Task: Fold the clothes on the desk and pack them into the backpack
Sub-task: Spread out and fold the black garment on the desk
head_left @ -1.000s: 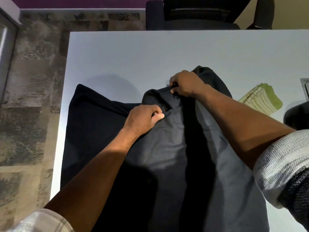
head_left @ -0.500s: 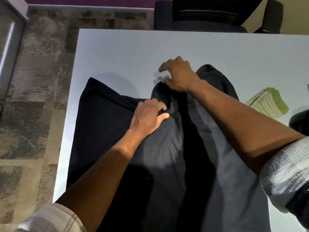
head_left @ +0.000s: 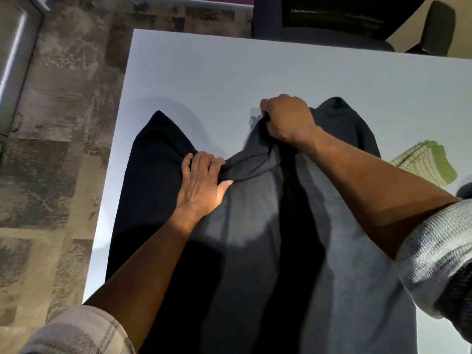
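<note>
The dark garment (head_left: 255,251) lies spread over the white bench (head_left: 255,72), its near end running off toward you. Your right hand (head_left: 287,118) is clenched on a bunch of cloth at the far edge, likely so you can draw that edge taut. Your left hand (head_left: 201,182) pinches the fold just beside it between thumb and fingers, pinning the crease so it holds its line. A folded green cloth (head_left: 426,164) sits well apart at the right. No backpack can be made out.
</note>
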`<action>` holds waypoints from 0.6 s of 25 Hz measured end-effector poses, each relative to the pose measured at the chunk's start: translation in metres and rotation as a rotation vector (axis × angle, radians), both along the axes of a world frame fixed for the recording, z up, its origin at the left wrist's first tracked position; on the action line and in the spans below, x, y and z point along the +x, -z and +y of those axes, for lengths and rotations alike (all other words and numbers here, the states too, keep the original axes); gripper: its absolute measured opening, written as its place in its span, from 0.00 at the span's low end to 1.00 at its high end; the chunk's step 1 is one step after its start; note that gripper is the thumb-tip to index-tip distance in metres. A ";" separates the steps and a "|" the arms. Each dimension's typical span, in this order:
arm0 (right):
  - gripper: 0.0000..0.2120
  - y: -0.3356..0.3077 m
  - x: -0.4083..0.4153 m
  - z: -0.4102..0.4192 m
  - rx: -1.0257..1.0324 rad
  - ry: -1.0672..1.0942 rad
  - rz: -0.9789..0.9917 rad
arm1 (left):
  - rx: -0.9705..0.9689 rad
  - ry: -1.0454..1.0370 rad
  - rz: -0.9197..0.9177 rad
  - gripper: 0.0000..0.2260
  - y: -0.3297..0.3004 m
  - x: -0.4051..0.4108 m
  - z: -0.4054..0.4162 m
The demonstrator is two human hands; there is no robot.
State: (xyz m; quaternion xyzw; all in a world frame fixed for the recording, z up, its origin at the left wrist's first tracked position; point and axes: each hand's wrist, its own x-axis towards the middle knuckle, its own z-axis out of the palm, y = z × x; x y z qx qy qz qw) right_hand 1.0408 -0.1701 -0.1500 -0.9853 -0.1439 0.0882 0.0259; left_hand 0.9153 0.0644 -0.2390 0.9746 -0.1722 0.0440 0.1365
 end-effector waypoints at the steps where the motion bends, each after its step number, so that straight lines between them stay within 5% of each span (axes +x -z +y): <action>1: 0.09 -0.004 0.002 -0.001 0.016 0.057 -0.034 | -0.018 0.011 -0.045 0.19 0.001 -0.001 0.001; 5: 0.10 -0.016 0.013 -0.014 0.024 0.353 -0.204 | -0.061 0.008 -0.120 0.14 0.005 -0.003 0.001; 8: 0.19 -0.016 0.020 -0.023 -0.147 0.503 -0.062 | -0.055 0.011 -0.124 0.13 0.004 -0.003 0.000; 10: 0.24 -0.013 0.017 -0.016 -0.262 0.285 0.098 | -0.067 0.006 -0.095 0.14 0.003 -0.004 0.000; 15: 0.26 0.005 0.001 0.020 -0.148 -0.279 0.299 | -0.093 0.009 -0.046 0.14 0.002 -0.004 0.000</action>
